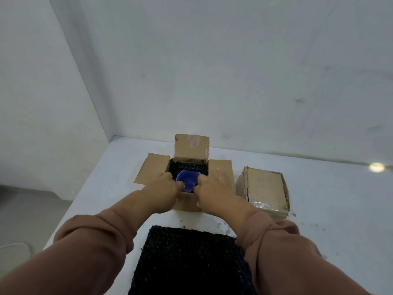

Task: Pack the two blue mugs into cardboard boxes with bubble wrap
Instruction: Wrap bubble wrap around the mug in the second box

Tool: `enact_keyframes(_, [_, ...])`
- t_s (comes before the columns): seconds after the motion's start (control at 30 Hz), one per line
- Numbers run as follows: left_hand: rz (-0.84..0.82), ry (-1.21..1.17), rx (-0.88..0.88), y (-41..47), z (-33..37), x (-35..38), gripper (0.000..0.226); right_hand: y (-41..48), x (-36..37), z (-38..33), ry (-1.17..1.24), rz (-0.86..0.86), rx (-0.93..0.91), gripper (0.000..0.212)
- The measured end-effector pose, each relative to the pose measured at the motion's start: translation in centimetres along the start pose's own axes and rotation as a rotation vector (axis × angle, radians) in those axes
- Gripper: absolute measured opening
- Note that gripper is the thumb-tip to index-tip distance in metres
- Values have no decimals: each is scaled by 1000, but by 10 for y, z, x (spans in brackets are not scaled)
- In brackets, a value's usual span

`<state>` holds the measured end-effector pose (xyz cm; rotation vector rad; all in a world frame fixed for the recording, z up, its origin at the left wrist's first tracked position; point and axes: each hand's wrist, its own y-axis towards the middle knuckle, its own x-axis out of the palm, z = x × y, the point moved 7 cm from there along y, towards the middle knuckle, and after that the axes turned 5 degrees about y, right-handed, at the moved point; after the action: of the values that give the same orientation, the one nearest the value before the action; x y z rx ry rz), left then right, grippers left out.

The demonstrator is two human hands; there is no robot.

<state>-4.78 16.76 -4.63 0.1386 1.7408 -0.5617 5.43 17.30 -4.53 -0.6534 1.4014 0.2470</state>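
White walls meet in a corner behind a white table [319,199], whose top is speckled with dark flecks near the front and carries a small bright reflection at the far right. Nearest the viewer lies a flat sheet of black bubble wrap [191,262], its long side running away from the person, between 2 pinkish-brown sleeves. Right of centre sits a closed cardboard box [265,188], worn at the edges and shiny with clear tape along its near side. Just beside it to the left, apart from it, stands an open cardboard box [153,169] with 3 flaps showing: 1 spread left, 1 spread right, and the back one upright with clear tape on it. That back flap bears a few lines of dark print and a small mark at its top corner, all too small to read. More black bubble wrap lines the inside of this box. The left hand [161,192] and right hand [214,192] reach in from the near side. The blue mug [188,177] sits in the lined box, mouth up and its long axis roughly vertical. The left fingers curl round its left side, while the right thumb and forefinger pinch its right side, the other fingers stretched over the right flap.
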Motion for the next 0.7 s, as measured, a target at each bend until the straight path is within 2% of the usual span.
enact_keyframes(0.07, [34, 35, -6, 0, 0, 7, 35, 3, 3, -2, -40, 0, -4, 31])
enact_keyframes(0.2, [25, 78, -3, 4, 5, 10, 34, 8, 8, -2, 64, -20, 2, 29])
enact_keyframes(0.3, [-25, 65, -26, 7, 5, 9, 38, 10, 7, -3, 66, -29, 7, 31])
enact_keyframes(0.53, [-24, 55, -40, 3, 10, 5, 41, 4, 15, -2, 83, -17, 76, 30])
enact_keyframes(0.63, [-16, 49, -68, -4, 12, 3, 40, -7, 7, -1, 166, 77, 74, 37])
enact_keyframes(0.7, [15, 32, -111, -11, 14, 2, 42, -25, 1, 7, 308, 181, 86, 40])
